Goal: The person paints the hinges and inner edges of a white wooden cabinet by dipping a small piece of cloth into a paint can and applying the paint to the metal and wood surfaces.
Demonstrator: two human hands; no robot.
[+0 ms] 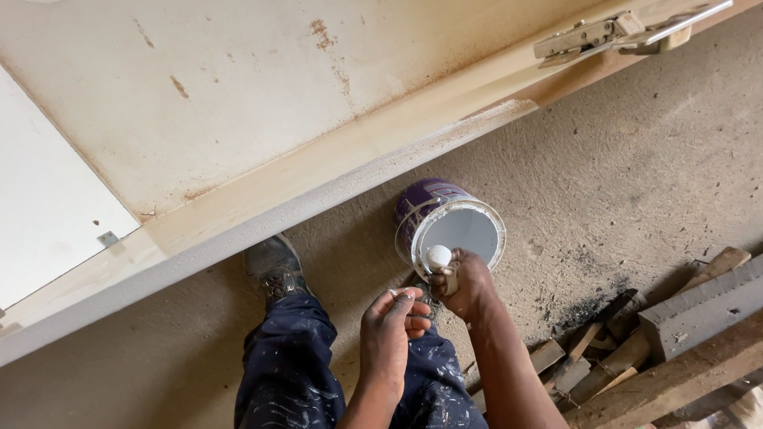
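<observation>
A purple paint can (421, 202) stands open on the concrete floor, with pale grey-white paint inside and paint on its rim. My right hand (461, 284) is at the can's near edge, closed on a short paint-covered brush handle (439, 257) whose white end points up. My left hand (391, 326) hovers just beside it, fingers loosely curled, holding nothing that I can see. Both hands are above my paint-spattered dark blue trousers (296, 365).
A large cream-painted wooden panel (238, 103) with a thick edge spans the upper frame; a metal hinge (612, 33) sits at its top right. My dark shoe (274, 266) rests under it. Scrap wood offcuts (660, 342) pile at the lower right.
</observation>
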